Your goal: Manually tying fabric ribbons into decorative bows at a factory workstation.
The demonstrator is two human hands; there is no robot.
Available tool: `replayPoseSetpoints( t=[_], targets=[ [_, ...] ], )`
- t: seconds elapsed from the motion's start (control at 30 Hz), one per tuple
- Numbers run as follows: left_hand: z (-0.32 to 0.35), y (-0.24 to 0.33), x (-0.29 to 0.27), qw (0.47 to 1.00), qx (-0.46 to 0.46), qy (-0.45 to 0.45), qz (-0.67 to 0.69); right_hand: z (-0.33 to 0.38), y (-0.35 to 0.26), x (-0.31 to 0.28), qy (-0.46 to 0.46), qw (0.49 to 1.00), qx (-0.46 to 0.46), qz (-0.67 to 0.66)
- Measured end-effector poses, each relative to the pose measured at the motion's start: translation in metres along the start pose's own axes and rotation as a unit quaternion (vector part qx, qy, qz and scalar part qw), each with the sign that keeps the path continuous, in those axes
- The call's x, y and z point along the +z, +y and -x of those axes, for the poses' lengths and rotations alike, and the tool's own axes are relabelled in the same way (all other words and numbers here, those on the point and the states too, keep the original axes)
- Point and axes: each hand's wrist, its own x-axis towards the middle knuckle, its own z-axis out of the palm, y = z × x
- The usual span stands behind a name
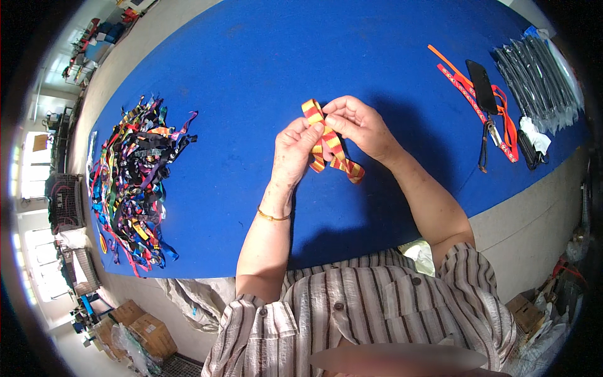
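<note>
- A short strip of red-and-yellow striped woven ribbon (328,143) is held in both hands above the middle of the blue felt-covered table (264,56), lifted off the cloth, so that both sides can be reached.
- The left hand (295,151) is closed on the lower part of the strip; its fingers (312,133) are pressed together against the thumb, pinching the ribbon. The grip appears to serve as an anchor.
- The right hand (361,125) meets the left at the top of the strip; its fingers (333,112) are curled and pinch the ribbon where it bends over into a loop. The loop is judged to be held in shape by this pinch.
- Two loose ends hang below the hands, towards the table's near edge, and are not gripped.
- A thin gold bangle (273,217) is worn on the left wrist.
- A large heap of mixed coloured ribbons (135,182) lies near the table's left edge, well apart from the hands, apparently kept as one stock.
- Orange and red lanyard straps (468,88) lie towards the far right corner, with a flat black oblong object (482,87) resting across them.
- A stack of dark items in clear plastic sleeves (540,75) is laid at the right edge, beside the straps.
- Cardboard boxes (141,327) are seen on the floor below the near left corner.
</note>
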Motion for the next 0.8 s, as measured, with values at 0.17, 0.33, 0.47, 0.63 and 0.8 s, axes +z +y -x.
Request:
replayPoseSetpoints(
  t=[0.17,0.33,0.47,0.63,0.8],
  targets=[
    [-0.002,-0.001,-0.005,0.998,0.037,0.030,0.039,0.008,-0.009,0.007,-0.076,0.994,0.080,0.016],
    [-0.003,-0.001,-0.008,0.996,0.045,0.063,0.047,0.011,-0.022,0.012,-0.100,0.986,0.115,0.066],
    [-0.004,0.004,-0.001,0.989,0.046,0.075,0.120,0.009,-0.008,0.011,-0.095,0.990,0.092,-0.040],
    [-0.004,0.008,-0.015,0.984,0.039,0.027,0.171,0.009,-0.030,0.014,-0.116,0.977,0.177,0.017],
    [-0.005,0.005,-0.018,0.964,0.013,0.019,0.266,0.014,-0.026,0.016,-0.091,0.987,0.031,0.128]
  ],
)
